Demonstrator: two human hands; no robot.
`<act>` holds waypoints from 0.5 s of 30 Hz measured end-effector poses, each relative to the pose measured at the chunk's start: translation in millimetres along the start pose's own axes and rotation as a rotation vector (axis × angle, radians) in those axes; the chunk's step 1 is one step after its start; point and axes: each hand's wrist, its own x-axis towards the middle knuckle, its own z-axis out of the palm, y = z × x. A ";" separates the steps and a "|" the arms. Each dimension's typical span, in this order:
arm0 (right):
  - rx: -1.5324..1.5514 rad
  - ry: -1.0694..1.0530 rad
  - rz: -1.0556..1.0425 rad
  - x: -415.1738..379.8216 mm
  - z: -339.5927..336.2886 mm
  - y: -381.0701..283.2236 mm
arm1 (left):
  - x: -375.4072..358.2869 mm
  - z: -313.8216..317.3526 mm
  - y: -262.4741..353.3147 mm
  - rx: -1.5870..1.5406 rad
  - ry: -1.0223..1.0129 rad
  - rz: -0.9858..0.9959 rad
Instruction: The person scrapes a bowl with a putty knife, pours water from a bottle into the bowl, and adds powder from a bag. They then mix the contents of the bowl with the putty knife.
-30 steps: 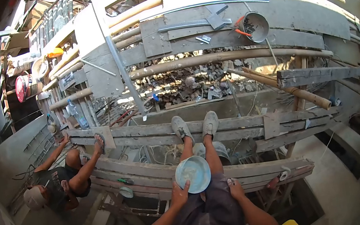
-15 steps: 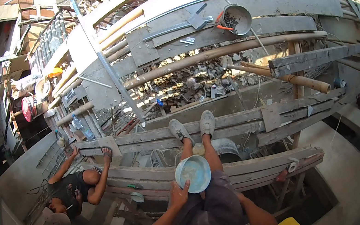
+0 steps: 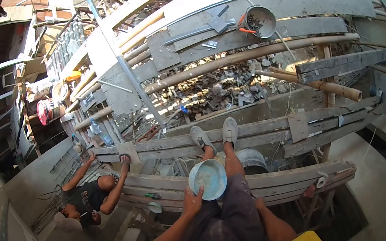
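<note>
My left hand (image 3: 192,202) grips the near left rim of a light-blue plastic bowl (image 3: 207,180), thumb inside and the fingers underneath out of sight. Pale greyish residue coats the inside of the bowl, which sits over my lap. My right hand (image 3: 260,204) is down beside my right thigh at the edge of the plank seat (image 3: 291,176); its fingers are mostly hidden. Both my feet, in grey shoes, rest on a second row of planks (image 3: 171,142) in front.
Below left, another person (image 3: 88,201) has a hand and a foot at the foot planks. A metal pail (image 3: 265,22) with orange-handled pliers stands on boards ahead. Bamboo poles (image 3: 243,56) span over rubble. A tape roll (image 3: 321,181) lies on the seat plank, right. Openings drop away between planks.
The whole scene has shifted slightly right in view as my head turned. My left hand still holds the bowl, which has risen slightly in view. My right hand stays by my thigh.
</note>
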 end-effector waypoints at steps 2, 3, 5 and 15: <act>-0.107 0.335 0.065 -9.4 -10.1 -1.7 | 0.8 3.4 -0.7 0.011 0.004 -0.001; -0.111 0.331 0.062 -6.9 -15.5 6.3 | 1.9 4.8 -1.7 0.024 0.009 0.000; -0.043 0.501 0.018 0.5 -26.1 30.0 | 2.0 8.2 -2.9 0.063 0.021 0.007; -0.336 -0.395 -0.216 -77.1 -70.2 75.0 | -2.3 3.1 5.2 -0.004 0.040 0.056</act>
